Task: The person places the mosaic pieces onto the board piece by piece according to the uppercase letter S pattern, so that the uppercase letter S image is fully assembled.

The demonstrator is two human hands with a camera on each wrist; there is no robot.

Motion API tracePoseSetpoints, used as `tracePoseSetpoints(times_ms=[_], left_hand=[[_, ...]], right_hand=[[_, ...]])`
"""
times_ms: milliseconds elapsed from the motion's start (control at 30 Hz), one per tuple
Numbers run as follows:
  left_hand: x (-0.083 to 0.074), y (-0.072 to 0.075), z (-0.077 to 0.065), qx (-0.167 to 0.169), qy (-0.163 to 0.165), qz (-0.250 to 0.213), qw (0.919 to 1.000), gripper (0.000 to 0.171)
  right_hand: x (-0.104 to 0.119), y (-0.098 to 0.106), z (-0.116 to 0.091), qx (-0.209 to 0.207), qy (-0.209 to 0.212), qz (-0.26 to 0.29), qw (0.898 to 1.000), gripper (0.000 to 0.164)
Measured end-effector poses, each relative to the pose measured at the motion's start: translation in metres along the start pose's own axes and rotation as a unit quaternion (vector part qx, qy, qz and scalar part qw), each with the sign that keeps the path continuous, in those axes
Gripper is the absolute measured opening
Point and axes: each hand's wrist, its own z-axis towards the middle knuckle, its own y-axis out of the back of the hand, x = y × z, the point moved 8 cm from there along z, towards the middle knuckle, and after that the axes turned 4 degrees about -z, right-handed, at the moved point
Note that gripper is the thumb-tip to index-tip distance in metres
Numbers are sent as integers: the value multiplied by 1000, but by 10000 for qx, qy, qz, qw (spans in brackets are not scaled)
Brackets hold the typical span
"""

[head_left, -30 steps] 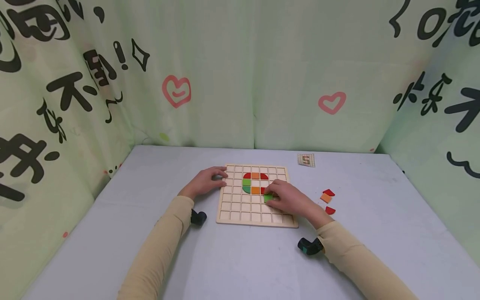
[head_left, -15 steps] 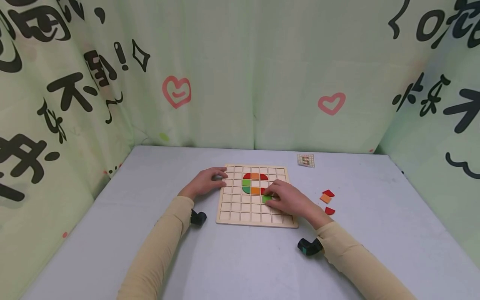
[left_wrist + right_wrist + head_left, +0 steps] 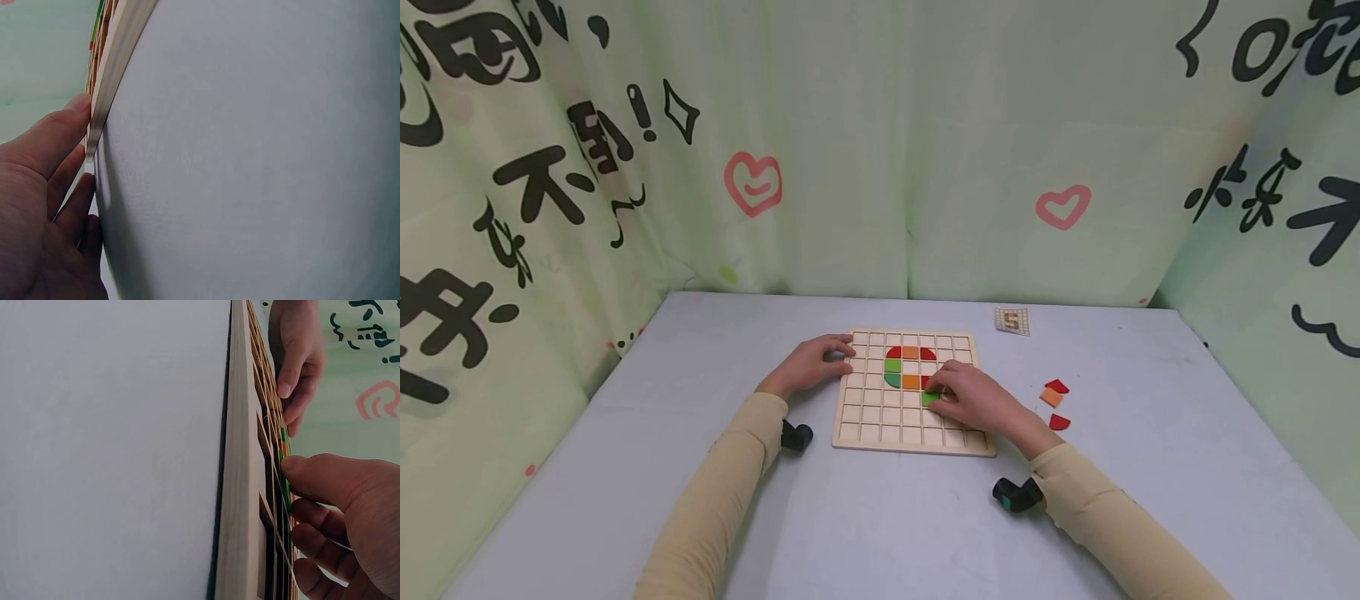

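Note:
A wooden grid board point(image 3: 880, 434) lies on the table, with a ring of red, orange and green pieces in its cells. My right hand point(image 3: 973, 395) pinches a green square tile point(image 3: 929, 399) just below a red piece point(image 3: 926, 382), partly under the fingers. In the right wrist view the thumb point(image 3: 299, 469) meets the green tile's edge, with the other fingers bent below. At the board's left edge rests my left hand point(image 3: 808, 364), fingers extended. Its thumb point(image 3: 69, 117) touches the rim in the left wrist view.
Right of the board lie loose pieces: a red one point(image 3: 1057, 386), an orange square point(image 3: 1052, 397) and another red one point(image 3: 1060, 422). A small pattern card point(image 3: 1012, 321) lies at the table's back. A printed curtain point(image 3: 850, 150) stands behind the table.
The right hand has shifted the green tile slightly left, to a place under the red piece. The left hand and the board have stayed where they were.

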Motion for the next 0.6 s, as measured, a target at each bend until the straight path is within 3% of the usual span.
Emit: tracePoseSetpoints(times_ms=[433,600], left_hand=[[0,0,1,-12,-98,9,10000,32],[0,1,0,-14,-117,21,9999,32]], right_hand=[[-1,0,-1,-50,-20,30,10000,24],[-6,3,-4,-124,-205,241,9994,22]])
